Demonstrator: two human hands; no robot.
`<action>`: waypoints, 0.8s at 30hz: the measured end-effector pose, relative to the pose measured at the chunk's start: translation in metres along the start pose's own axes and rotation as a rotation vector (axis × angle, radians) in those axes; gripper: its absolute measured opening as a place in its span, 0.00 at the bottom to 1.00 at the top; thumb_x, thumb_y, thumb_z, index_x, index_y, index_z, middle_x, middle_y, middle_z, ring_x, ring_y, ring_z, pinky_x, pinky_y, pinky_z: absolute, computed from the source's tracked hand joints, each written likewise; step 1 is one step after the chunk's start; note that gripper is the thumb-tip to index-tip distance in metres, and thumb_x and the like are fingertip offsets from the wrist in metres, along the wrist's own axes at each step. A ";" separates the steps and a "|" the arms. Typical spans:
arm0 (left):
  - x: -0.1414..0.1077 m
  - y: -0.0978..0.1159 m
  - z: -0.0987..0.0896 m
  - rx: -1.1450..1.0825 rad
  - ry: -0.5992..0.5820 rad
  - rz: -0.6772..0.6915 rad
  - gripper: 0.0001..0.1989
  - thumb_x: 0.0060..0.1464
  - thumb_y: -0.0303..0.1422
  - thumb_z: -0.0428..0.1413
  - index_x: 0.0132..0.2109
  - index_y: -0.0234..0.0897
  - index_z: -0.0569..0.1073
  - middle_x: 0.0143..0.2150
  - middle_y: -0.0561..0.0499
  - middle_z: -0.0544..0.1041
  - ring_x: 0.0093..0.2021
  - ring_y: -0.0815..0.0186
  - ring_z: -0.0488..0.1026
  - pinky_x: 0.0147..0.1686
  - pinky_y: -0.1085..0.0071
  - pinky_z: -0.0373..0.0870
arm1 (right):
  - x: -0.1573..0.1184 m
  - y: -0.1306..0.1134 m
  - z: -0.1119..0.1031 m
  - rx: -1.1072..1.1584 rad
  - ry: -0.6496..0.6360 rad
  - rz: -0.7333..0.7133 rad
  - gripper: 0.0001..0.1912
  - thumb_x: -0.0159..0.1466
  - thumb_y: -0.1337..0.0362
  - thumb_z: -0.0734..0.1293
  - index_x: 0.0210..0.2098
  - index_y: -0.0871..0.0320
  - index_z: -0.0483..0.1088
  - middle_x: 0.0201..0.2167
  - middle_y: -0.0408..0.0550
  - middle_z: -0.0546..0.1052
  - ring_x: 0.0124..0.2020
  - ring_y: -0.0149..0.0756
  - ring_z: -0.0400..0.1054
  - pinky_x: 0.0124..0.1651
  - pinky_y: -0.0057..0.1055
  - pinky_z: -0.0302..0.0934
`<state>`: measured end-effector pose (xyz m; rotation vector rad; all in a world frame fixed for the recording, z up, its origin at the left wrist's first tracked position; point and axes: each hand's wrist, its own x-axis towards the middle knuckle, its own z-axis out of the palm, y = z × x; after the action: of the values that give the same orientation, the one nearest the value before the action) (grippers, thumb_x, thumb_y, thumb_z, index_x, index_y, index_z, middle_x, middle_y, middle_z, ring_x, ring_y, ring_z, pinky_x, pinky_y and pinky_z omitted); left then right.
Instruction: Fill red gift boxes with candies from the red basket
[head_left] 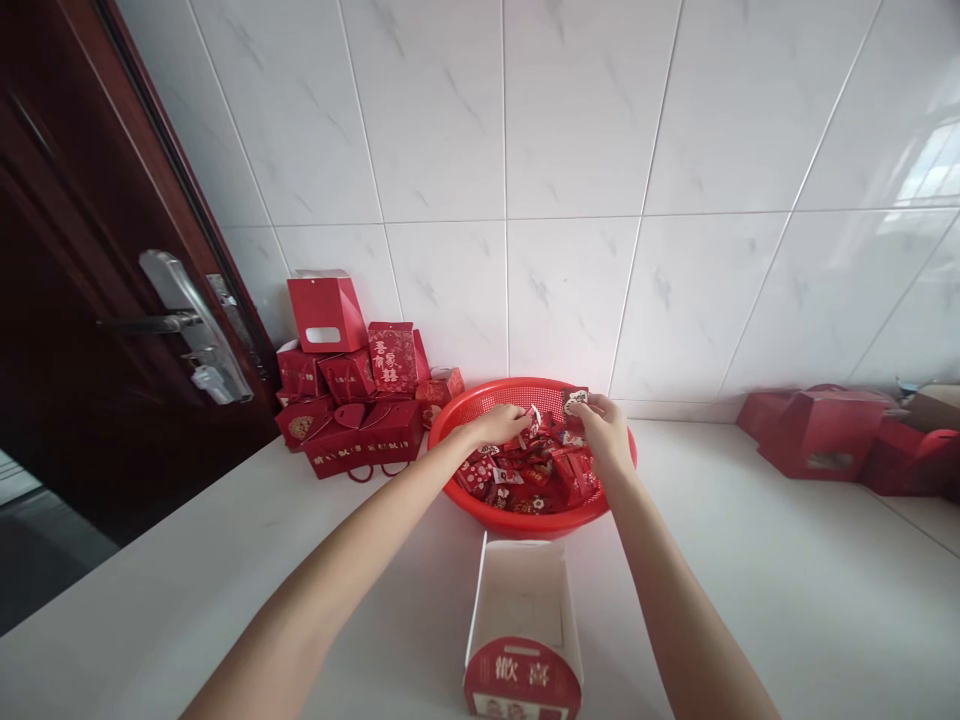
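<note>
A red plastic basket (pixel 517 522) stands near the wall, holding many small wrapped candies (pixel 536 470) in red packaging. My left hand (pixel 501 426) reaches over its left side, fingers closed on a red and white candy packet (pixel 532 424). At the basket's right rim my right hand (pixel 604 428) pinches a dark red packet (pixel 576 398) with a pale print. In front of the basket sits an open gift box (pixel 523 600), white inside, its red end flap facing me with light characters. No contents show in the box.
Red gift boxes (pixel 364 440) are stacked at the left against the tiled wall (pixel 450 150). More red boxes (pixel 821 435) stand at the right. A dark door (pixel 82 250) with a metal handle and keys borders the white tabletop (pixel 750 560) on the left.
</note>
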<state>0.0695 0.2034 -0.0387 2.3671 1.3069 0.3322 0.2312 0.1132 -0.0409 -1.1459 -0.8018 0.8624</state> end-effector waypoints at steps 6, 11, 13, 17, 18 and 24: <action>-0.007 0.003 -0.002 0.267 0.219 -0.113 0.17 0.66 0.37 0.46 0.29 0.37 0.69 0.32 0.46 0.75 0.37 0.59 0.74 0.36 0.67 0.63 | -0.001 -0.003 0.000 0.016 0.029 -0.008 0.07 0.49 0.63 0.68 0.28 0.56 0.71 0.24 0.43 0.78 0.26 0.37 0.73 0.29 0.32 0.67; -0.009 0.004 -0.001 0.401 0.253 -0.051 0.11 0.57 0.22 0.51 0.45 0.32 0.75 0.50 0.38 0.76 0.51 0.53 0.73 0.48 0.62 0.67 | 0.000 -0.001 0.000 0.034 0.035 -0.029 0.07 0.48 0.63 0.68 0.28 0.56 0.71 0.24 0.43 0.77 0.24 0.34 0.70 0.28 0.30 0.65; -0.008 0.006 0.003 0.415 0.167 0.081 0.14 0.58 0.22 0.51 0.48 0.34 0.76 0.53 0.41 0.76 0.53 0.57 0.73 0.52 0.65 0.67 | 0.001 0.000 0.000 0.050 0.048 -0.039 0.07 0.48 0.63 0.68 0.28 0.57 0.70 0.24 0.42 0.76 0.23 0.32 0.68 0.28 0.30 0.65; -0.005 0.007 0.016 0.437 -0.081 0.328 0.14 0.56 0.29 0.59 0.51 0.39 0.77 0.53 0.47 0.77 0.55 0.58 0.73 0.53 0.69 0.67 | 0.003 0.002 0.000 0.055 0.057 -0.041 0.07 0.47 0.63 0.69 0.27 0.57 0.70 0.22 0.41 0.75 0.22 0.32 0.67 0.28 0.30 0.63; -0.004 0.006 0.018 0.448 -0.128 0.356 0.18 0.54 0.31 0.62 0.52 0.39 0.77 0.54 0.46 0.77 0.55 0.56 0.73 0.52 0.68 0.68 | 0.004 0.002 -0.001 0.052 0.054 -0.044 0.07 0.47 0.63 0.69 0.27 0.57 0.70 0.22 0.41 0.75 0.23 0.32 0.67 0.28 0.30 0.63; 0.002 0.004 0.025 0.519 -0.263 0.375 0.39 0.48 0.41 0.67 0.66 0.41 0.67 0.61 0.40 0.73 0.58 0.48 0.72 0.51 0.63 0.69 | 0.003 0.003 -0.001 0.029 0.053 -0.045 0.08 0.48 0.62 0.68 0.28 0.57 0.71 0.24 0.43 0.76 0.24 0.33 0.68 0.30 0.31 0.65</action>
<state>0.0833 0.1970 -0.0588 2.9644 0.8979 -0.2447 0.2331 0.1161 -0.0433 -1.1167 -0.7666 0.8010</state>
